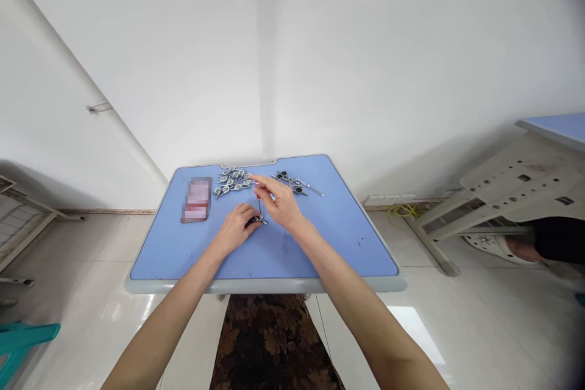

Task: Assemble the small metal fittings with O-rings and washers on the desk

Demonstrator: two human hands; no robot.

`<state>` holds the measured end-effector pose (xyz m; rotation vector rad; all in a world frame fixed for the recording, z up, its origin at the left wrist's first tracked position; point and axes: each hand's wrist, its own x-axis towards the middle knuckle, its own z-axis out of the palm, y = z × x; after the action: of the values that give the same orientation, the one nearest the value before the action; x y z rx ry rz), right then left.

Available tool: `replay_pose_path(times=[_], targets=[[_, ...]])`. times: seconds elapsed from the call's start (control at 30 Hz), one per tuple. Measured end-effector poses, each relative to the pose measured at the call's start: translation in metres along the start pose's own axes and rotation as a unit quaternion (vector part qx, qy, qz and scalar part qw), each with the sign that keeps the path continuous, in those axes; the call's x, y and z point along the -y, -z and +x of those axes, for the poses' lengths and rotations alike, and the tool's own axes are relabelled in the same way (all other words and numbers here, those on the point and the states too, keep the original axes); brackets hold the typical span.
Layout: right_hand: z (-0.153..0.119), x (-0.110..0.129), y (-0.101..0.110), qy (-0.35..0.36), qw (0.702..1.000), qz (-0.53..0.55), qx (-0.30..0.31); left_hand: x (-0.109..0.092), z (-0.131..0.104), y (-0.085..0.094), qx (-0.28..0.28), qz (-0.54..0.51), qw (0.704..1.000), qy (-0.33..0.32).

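Note:
My right hand (278, 200) is closed around the red handle of a screwdriver (260, 206), which stands upright with its thin shaft pointing down. Under its tip lies a small metal part (262, 220) on the blue table. The fingers of my left hand (236, 226) press that part against the tabletop from the left, covering much of it. Behind my hands is a pile of several similar silvery metal parts (233, 180). To the right of that pile lie several more parts with dark round centres (298, 189).
The blue desk (292, 259) has a grey rim and stands against a white wall. A phone (196, 200) lies on its left side. A thin metal rod (314, 189) rests near the back right. Another person's foot (493, 248) shows under the desk at right.

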<state>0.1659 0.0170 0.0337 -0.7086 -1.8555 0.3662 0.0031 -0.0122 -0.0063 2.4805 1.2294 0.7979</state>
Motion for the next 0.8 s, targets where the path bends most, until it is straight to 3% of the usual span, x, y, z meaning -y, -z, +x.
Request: replay_pose_path(times=[0.2,0.37,0.5,0.67,0.8], targets=[[-0.0001,-0.0018,-0.0057,-0.021,0.999,-0.033,-0.036,0.0015,0.0000,-0.0004,0.002,-0.001,1.000,0.001],[-0.0011,0.0005,-0.0029,0.012,1.000,0.010,0.008,0.0003,0.0003,0.0005,0.002,-0.009,1.000,0.001],[0.0010,0.0013,0.0011,-0.010,0.998,0.059,0.034,-0.0004,0.0006,0.0008,-0.003,-0.011,1.000,0.001],[0.0035,0.0008,-0.0025,-0.071,0.995,0.071,-0.026,0.0002,0.0007,0.0005,-0.003,-0.004,1.000,-0.003],[0.0048,0.0004,-0.0082,-0.036,0.999,0.001,-0.039,0.0014,0.0002,-0.0004,-0.002,-0.003,1.000,-0.005]])
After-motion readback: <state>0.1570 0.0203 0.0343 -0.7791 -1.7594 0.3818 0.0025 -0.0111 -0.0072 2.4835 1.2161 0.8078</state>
